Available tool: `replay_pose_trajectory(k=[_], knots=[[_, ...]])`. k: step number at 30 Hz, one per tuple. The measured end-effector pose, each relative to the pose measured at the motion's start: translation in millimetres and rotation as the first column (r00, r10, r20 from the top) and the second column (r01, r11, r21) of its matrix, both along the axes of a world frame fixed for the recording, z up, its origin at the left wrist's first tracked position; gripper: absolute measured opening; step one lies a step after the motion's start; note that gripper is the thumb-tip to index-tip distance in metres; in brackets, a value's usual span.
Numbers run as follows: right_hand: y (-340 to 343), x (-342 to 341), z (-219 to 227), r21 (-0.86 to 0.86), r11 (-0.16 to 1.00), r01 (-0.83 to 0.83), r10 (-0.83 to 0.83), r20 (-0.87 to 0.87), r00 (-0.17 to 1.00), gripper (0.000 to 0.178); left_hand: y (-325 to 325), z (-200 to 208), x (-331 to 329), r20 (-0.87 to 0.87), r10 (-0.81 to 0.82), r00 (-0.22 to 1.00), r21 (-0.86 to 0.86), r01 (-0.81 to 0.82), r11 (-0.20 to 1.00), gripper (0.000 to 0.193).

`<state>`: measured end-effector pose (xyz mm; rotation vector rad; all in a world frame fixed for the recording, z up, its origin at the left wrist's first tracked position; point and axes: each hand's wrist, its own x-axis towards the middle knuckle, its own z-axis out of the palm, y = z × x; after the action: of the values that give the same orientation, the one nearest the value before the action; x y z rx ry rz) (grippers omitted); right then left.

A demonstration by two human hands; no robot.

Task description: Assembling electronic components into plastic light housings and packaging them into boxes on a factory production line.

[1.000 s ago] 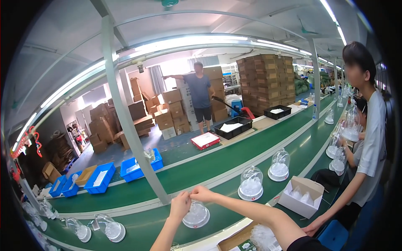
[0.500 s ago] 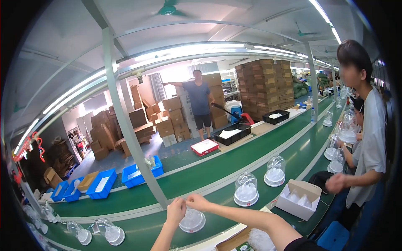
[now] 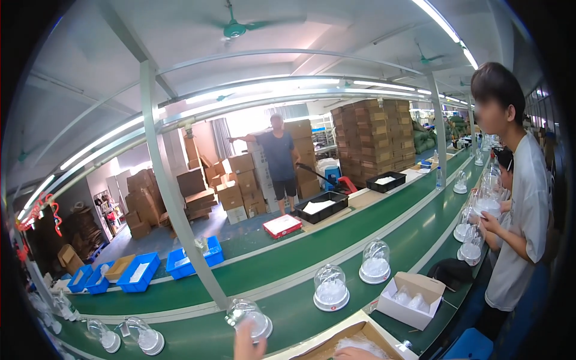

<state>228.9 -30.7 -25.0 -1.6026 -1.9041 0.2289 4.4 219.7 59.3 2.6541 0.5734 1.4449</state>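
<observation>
A clear dome on a white round base (image 3: 260, 327) stands on the near green conveyor, with whitish stuff inside. In front of it is my left hand (image 3: 247, 343), its blurred fingers raised and the thumb apart from them; it seems to hold nothing. The hand hides part of the dome, and I cannot tell whether they touch. My right hand (image 3: 354, 354) shows only as a strip at the lower edge, over an open cardboard box (image 3: 312, 349) with clear plastic bags (image 3: 360, 344) in it. The fingers of that hand are hidden.
More domes (image 3: 331, 289) stand along the conveyor (image 3: 288, 312), to both sides. A white carton (image 3: 408, 309) with clear pieces sits at right, beside a standing co-worker (image 3: 516, 180). Beyond are a metal post (image 3: 180, 222), blue bins (image 3: 138, 273) and a person with outstretched arm (image 3: 279, 156).
Both my hands have left the top of the dome. The left came down in front of it; the right drew back to the cardboard box. The co-worker's hands rose. The view shifted slightly.
</observation>
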Motion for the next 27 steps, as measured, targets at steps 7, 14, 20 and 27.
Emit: replay_pose_trajectory(k=[7, 14, 20, 27], knots=[[-64, 16, 1, 0.011, 0.961, 0.276, -0.276, 0.07, 0.959, 0.03, -139, -125, -29, -0.08, -0.273, 0.959, -0.71, 0.137, 0.691, 0.045], [-55, 20, -4, 0.172, 0.938, 0.3, -0.279, -0.136, 0.951, 0.009, -181, -181, -22, -0.338, -0.171, 0.925, -0.429, 0.01, 0.903, 0.044], [-59, 26, -5, 0.304, 0.916, 0.262, -0.186, -0.258, 0.948, 0.007, -239, -136, 1, -0.786, 0.566, 0.248, 0.5, -0.283, 0.819, 0.055], [-69, 29, -4, 0.369, 0.874, 0.315, -0.137, -0.435, 0.89, 0.012, -272, -108, 12, 0.092, 0.963, -0.254, 0.985, 0.167, -0.05, 0.045]])
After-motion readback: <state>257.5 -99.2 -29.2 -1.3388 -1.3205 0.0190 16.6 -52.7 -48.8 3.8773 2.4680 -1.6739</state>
